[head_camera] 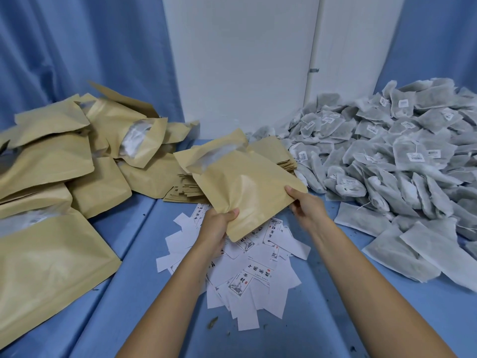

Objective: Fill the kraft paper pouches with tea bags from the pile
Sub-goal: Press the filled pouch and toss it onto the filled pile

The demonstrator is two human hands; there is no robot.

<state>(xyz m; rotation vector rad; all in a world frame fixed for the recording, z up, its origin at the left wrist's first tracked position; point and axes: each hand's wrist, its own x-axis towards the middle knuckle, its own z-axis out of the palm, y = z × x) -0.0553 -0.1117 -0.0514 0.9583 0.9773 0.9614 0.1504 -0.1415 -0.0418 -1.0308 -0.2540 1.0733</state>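
Since stock and finished work look to be kept on opposite sides, the pile of tea bags (387, 156) sprawls to the right of the right hand and beyond it. The heap of bulging pouches (51, 164) lies to the left of the left hand, probably set aside as done. Both rest on a blue cloth (134, 228). Under the wrists and forearms are scattered white printed slips (258, 280). Just beyond the hands sit flat empty pouches (185, 189) in a stack, close enough to draw from.

Between the hands, lifted above the slips, is the kraft pouch (245, 187). Its mouth points away from the person and gapes a little, with something pale showing inside. The left hand (218, 228) grips its near left corner, thumb on top and fingers beneath. The right hand (308, 206) pinches the near right edge. Holding it by the bottom likely keeps the contents settled and the mouth free.
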